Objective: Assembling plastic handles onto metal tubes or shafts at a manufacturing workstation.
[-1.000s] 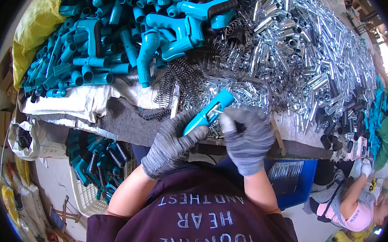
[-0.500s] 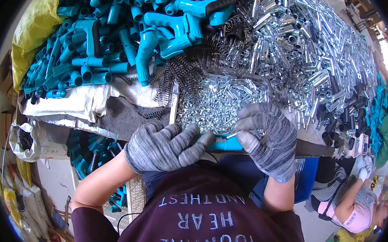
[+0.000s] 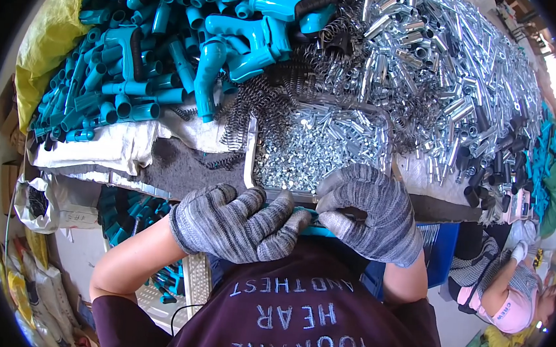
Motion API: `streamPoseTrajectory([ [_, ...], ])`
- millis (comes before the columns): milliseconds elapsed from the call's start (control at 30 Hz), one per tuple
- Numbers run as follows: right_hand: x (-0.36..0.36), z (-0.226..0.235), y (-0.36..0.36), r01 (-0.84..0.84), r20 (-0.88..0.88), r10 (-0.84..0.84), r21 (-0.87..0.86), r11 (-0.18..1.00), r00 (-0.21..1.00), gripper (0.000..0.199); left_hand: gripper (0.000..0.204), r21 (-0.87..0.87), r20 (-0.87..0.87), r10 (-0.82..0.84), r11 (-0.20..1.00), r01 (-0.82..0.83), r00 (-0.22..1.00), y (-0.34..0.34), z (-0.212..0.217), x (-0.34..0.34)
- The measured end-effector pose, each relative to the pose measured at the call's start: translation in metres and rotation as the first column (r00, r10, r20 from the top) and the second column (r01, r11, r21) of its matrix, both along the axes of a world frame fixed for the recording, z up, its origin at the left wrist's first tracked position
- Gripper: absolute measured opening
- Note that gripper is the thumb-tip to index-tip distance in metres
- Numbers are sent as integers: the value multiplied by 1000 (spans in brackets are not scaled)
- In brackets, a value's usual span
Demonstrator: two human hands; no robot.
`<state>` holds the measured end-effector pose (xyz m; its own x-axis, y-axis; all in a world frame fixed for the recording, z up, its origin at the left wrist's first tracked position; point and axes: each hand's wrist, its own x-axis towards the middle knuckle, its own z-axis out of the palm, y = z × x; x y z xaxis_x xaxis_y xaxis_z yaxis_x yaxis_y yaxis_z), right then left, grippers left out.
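My left hand, in a grey knit glove, is closed around a teal plastic part held low in front of my body. Most of that part is hidden by the fingers. At its right end my right hand, gloved alike, has thumb and fingers curled together in a pinch. Whatever lies between those fingertips is hidden. Just beyond both hands sits a shallow tray full of small silver metal pieces and pins.
Teal pistol-shaped housings are heaped at the far left. Black coil springs lie beside the tray; silver tubes and rods pile up at the right. A blue bin stands below the table edge. Another person sits at the right.
Both hands have drawn nearer my body with the teal part, and more of the tray shows. A small silver pin visible by my right fingertips before is out of sight.
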<state>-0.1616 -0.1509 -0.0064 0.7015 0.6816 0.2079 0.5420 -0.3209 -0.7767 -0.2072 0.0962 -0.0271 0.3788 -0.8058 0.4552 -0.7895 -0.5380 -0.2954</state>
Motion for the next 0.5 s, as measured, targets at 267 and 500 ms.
streamPoseTrajectory([
  [267,-17,-14,0,-11,344,85,-210,978,935,22,26,153,203,-135,983,105,970,2,6,13],
  [500,-11,-5,-5,139,-271,-133,4,990,953,26,36,-70,-86,125,989,-131,988,-15,7,14],
])
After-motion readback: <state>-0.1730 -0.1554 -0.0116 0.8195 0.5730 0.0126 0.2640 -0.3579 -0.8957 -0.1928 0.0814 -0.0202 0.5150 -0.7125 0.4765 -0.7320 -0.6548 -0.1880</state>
